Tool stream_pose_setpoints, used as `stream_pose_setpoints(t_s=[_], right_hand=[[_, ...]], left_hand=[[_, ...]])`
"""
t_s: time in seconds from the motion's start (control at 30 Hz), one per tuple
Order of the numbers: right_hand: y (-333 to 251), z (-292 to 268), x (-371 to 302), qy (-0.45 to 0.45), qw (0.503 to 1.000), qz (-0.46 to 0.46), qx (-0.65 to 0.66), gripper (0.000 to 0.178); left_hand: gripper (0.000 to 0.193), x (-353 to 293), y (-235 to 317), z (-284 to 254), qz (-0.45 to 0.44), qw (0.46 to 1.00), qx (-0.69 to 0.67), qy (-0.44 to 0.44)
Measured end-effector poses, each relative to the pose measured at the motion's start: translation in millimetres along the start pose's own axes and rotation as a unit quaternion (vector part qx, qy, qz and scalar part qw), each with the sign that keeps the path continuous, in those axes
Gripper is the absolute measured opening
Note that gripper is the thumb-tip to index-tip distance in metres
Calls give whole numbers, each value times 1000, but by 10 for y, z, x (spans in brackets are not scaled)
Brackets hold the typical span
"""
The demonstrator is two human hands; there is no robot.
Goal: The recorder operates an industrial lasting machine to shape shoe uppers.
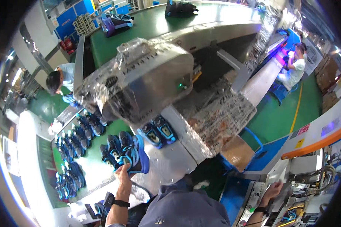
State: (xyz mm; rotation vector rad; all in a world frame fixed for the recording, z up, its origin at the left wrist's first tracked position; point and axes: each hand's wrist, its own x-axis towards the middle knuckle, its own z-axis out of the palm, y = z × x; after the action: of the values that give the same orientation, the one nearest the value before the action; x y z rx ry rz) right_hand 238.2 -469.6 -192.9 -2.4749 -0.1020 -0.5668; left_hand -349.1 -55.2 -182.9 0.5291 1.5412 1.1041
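Currently left hand (pixel 123 176) has its fingers closed on a blue-black shoe (pixel 143 159) at the green table (pixel 94 160)'s right edge, right hand (pixel 272 192) curled near the machine (pixel 300 191), can't tell if gripping.

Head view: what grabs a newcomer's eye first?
The bulky plastic-wrapped machine dominates the centre. Below and left of it stand rows of dark-and-blue shoes, with the left hand gripping a blue-edged shoe beside them. Upper right, violet light glows near a seated person.
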Motion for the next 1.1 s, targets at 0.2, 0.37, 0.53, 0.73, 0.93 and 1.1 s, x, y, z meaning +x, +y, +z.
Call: stream_pose_setpoints(t_s=[0.2,0.37,0.53,0.73,0.93,1.1], right_hand=[[-4169,-38,787,-38,855,-465,225,15],[-7174,170,309,0,659,-741,129,58],[-8735,829,-170,-7,536,-844,27,87],[-9421,1526,-380,-91,484,-869,-55,67],[-9367,1536,91,30,451,-890,-63,64],[-9320,1580,167,110,492,-864,-10,31]], left_hand=[[28,1698,342,71,31,997,3,72],[30,3423,381,179,138,940,271,152],[31,4505,366,469,220,875,354,246],[63,4545,152,632,231,919,309,84],[47,2815,-60,723,-32,993,-13,-117],[35,826,-103,821,-95,953,74,-280]])
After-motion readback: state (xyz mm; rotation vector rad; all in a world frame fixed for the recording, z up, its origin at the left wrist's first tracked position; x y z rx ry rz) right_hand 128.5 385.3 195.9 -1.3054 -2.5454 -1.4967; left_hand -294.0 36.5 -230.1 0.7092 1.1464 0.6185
